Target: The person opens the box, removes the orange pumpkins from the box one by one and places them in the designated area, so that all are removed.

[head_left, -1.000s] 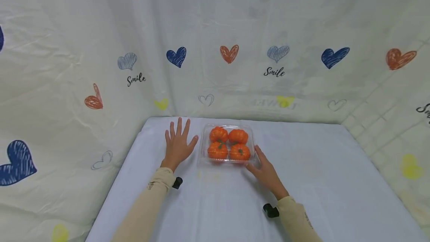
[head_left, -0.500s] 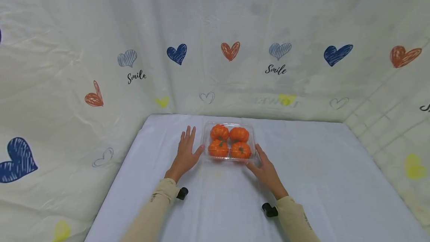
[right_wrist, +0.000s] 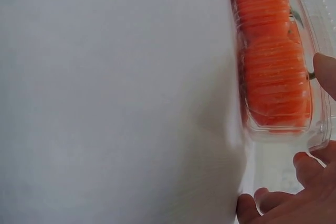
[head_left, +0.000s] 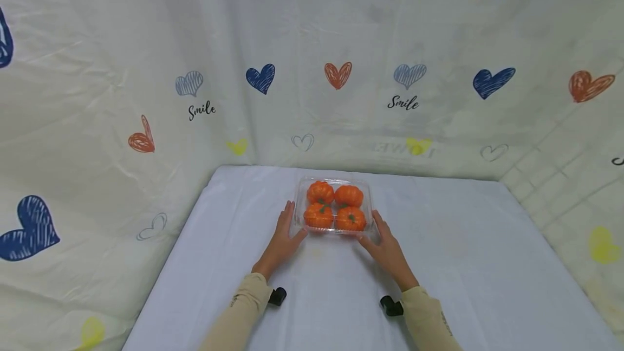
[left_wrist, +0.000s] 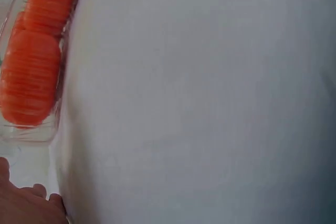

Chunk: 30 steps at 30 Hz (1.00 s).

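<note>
A clear plastic clamshell box (head_left: 369, 199) holding several small orange pumpkins (head_left: 349, 196) with green stems rests near the far side of the table. My left hand (head_left: 283, 242) is at its left side, fingers extended along the wall and thumb by the near left corner. On the opposite side, my right hand (head_left: 388, 252) has its thumb at the near right corner and its fingers beside the right wall. The right wrist view shows the right thumb (right_wrist: 325, 74) over the rim, while other fingers bend loosely below the corner. Whether either hand touches the box is unclear.
A white cloth (head_left: 468, 264) covers the table, whose far edge meets a pale hanging sheet (head_left: 370, 31) printed with hearts and the word "Smile". A black wrist camera (head_left: 391, 306) sits below each hand at the cuff.
My left hand has moved right and nearer to me, from spread out left of the box to its near left side. The right hand has hardly moved, and the box stays in place.
</note>
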Each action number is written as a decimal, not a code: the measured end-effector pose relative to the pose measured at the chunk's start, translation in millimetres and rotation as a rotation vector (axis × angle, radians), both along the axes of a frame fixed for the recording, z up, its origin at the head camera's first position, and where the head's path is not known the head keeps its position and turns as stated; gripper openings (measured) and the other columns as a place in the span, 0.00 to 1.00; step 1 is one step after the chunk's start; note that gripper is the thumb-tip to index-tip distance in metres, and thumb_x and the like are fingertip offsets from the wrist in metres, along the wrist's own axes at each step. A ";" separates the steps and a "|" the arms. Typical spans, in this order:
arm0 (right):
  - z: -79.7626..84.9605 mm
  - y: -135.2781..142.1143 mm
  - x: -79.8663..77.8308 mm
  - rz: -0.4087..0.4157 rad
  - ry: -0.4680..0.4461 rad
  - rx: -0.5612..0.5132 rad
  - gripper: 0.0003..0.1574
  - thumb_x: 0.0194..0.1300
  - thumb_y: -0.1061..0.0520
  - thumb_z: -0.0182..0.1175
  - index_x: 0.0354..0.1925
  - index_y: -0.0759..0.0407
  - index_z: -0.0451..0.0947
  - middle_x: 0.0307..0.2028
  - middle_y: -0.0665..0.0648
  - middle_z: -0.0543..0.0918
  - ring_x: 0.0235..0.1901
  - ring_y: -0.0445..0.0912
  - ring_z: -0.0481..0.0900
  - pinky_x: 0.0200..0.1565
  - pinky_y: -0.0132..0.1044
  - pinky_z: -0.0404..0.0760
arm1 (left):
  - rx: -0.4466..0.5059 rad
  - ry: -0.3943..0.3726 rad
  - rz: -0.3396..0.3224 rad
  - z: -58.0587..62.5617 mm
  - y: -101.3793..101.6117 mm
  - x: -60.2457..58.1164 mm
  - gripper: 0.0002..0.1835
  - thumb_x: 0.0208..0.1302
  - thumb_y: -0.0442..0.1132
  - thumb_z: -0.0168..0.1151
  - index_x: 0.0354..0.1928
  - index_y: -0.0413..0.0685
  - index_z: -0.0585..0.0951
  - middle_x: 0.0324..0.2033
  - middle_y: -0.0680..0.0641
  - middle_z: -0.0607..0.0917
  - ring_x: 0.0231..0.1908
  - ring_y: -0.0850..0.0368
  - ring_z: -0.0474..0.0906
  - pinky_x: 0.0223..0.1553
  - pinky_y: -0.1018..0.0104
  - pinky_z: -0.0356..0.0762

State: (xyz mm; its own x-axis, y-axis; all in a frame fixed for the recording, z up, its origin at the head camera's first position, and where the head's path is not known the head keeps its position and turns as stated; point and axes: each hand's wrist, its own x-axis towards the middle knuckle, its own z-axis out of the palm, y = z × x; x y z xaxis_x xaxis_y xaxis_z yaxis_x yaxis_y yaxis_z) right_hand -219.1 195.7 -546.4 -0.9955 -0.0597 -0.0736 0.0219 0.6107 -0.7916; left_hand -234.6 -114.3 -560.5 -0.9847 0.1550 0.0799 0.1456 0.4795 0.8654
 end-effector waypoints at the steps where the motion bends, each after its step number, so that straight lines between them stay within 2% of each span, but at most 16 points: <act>1: -0.6 0.1 0.0 0.001 0.001 -0.002 0.62 0.76 0.35 0.64 0.88 0.53 0.41 0.85 0.64 0.46 0.83 0.67 0.40 0.77 0.68 0.49 | 0.016 -0.006 -0.004 -0.8 0.7 1.2 0.51 0.76 0.59 0.62 0.88 0.55 0.45 0.86 0.49 0.45 0.84 0.37 0.36 0.79 0.34 0.42; 9: -4.3 -2.7 1.0 -0.011 0.013 -0.020 0.61 0.76 0.35 0.64 0.88 0.53 0.43 0.86 0.64 0.46 0.83 0.68 0.37 0.76 0.71 0.47 | 0.108 0.002 0.016 -8.1 6.7 4.3 0.54 0.72 0.61 0.67 0.88 0.59 0.46 0.86 0.55 0.46 0.84 0.47 0.42 0.80 0.38 0.46; 16: -5.6 -5.6 2.3 -0.014 0.004 -0.029 0.61 0.77 0.36 0.64 0.88 0.52 0.40 0.86 0.64 0.44 0.83 0.67 0.34 0.76 0.72 0.45 | 0.139 0.049 0.046 -14.8 13.1 3.5 0.48 0.77 0.52 0.64 0.88 0.54 0.48 0.86 0.53 0.46 0.83 0.49 0.45 0.80 0.41 0.48; 22: -7.6 -8.1 2.5 -0.014 -0.013 -0.040 0.64 0.76 0.34 0.64 0.88 0.50 0.38 0.86 0.61 0.43 0.83 0.65 0.33 0.75 0.72 0.43 | 0.171 0.116 0.123 -22.9 21.7 6.5 0.43 0.78 0.44 0.63 0.87 0.51 0.54 0.86 0.50 0.50 0.83 0.52 0.47 0.80 0.44 0.49; 25: -8.9 -8.6 2.3 -0.006 0.009 -0.062 0.66 0.74 0.35 0.66 0.88 0.52 0.37 0.86 0.63 0.42 0.83 0.65 0.33 0.76 0.72 0.44 | 0.175 0.143 0.171 -24.2 26.0 10.1 0.40 0.78 0.40 0.61 0.86 0.51 0.57 0.85 0.52 0.54 0.82 0.55 0.50 0.80 0.49 0.51; 30: -11.5 -10.2 2.0 -0.006 0.058 -0.101 0.67 0.73 0.38 0.68 0.88 0.55 0.37 0.85 0.67 0.43 0.83 0.67 0.35 0.77 0.71 0.45 | 0.185 0.204 0.208 -22.6 30.8 14.3 0.35 0.81 0.34 0.56 0.85 0.46 0.60 0.84 0.48 0.58 0.81 0.54 0.54 0.78 0.51 0.56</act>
State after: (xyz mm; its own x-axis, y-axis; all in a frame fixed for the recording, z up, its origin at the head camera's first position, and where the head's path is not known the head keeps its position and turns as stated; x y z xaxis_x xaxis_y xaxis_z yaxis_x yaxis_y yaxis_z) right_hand -217.1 185.5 -557.9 -0.9983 -0.0578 -0.0097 -0.0223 0.5278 -0.8491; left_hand -220.3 -83.5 -583.1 -0.9544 -0.0826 0.2868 0.2407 0.3551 0.9033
